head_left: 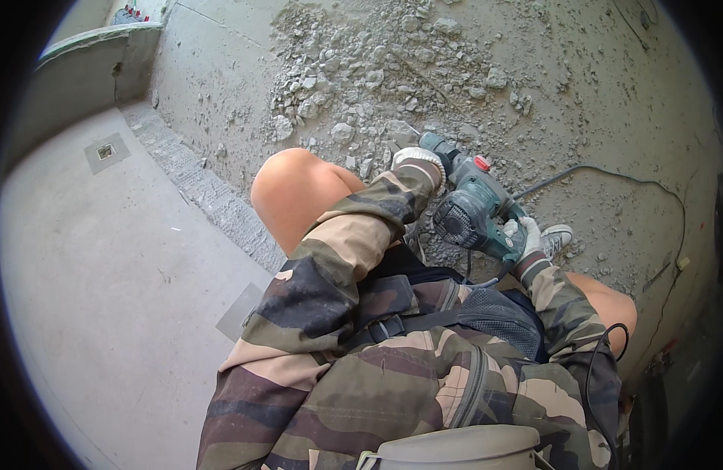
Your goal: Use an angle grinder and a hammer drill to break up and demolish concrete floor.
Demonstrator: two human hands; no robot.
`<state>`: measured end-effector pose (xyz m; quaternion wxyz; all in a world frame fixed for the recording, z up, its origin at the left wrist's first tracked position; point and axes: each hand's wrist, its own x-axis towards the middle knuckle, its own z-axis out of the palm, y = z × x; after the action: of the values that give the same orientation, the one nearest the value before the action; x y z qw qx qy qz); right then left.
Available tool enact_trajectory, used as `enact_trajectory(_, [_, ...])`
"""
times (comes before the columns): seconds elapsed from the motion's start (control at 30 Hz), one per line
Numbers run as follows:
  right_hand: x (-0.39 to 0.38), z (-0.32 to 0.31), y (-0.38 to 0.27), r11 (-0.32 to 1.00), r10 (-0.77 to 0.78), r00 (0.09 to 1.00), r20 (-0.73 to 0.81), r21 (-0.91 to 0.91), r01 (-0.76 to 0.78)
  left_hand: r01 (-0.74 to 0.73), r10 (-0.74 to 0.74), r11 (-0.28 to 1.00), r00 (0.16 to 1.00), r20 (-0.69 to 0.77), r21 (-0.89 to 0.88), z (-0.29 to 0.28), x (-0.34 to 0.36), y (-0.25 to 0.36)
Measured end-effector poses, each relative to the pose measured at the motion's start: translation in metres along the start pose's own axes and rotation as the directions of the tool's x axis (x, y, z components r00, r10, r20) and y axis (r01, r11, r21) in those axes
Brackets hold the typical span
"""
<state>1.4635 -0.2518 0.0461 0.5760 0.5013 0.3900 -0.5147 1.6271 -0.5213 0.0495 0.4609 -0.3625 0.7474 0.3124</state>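
A green rotary hammer (pixel 475 205) with a red knob lies across my lap area, low over the floor. Its front end and thin bit point to the far left, toward broken rubble (pixel 353 94). My left hand (pixel 420 159), in a white glove, is closed by the front of the tool; its fingers are partly hidden by the sleeve. At the rear handle, my right hand (pixel 527 237), also gloved, is wrapped round the grip. The bit's tip is hard to make out among the stones.
A dark power cord (pixel 643 178) curves over the dusty floor on the right. To the left lies a smooth grey slab (pixel 103 258) with a square drain (pixel 105 152), bordered by a rough chipped strip (pixel 197 176). A low wall (pixel 79 74) stands at the far left.
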Motion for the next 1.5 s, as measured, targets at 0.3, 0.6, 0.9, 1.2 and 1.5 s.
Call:
enact_trajectory(0.3, [0.021, 0.013, -0.007, 0.999, 0.017, 1.0, 0.009, 0.049, -0.017, 0.095, -0.1, 0.99, 0.994, -0.046, -0.101, -0.01, -0.001, -0.009])
enact_trajectory(0.6, [0.032, 0.025, -0.024, 1.0, -0.013, 0.989, 0.149, -0.008, 0.014, -0.004, -0.003, 0.998, 0.994, -0.111, -0.064, -0.037, -0.034, -0.001])
enact_trajectory(0.9, [0.027, 0.028, -0.039, 0.995, -0.03, 0.975, 0.219, -0.082, 0.049, 0.034, -0.029, 0.996, 0.998, -0.058, 0.085, -0.014, 0.0, -0.005])
enact_trajectory(1.2, [0.041, 0.007, -0.01, 0.98, -0.127, 0.969, 0.212, -0.122, 0.155, -0.019, 0.018, 0.996, 1.0, -0.01, -0.086, -0.036, -0.007, 0.001])
enact_trajectory(1.5, [0.043, 0.015, -0.011, 0.998, -0.021, 0.971, 0.239, -0.058, 0.036, 0.015, -0.025, 0.995, 0.995, -0.096, -0.1, -0.049, -0.033, -0.005])
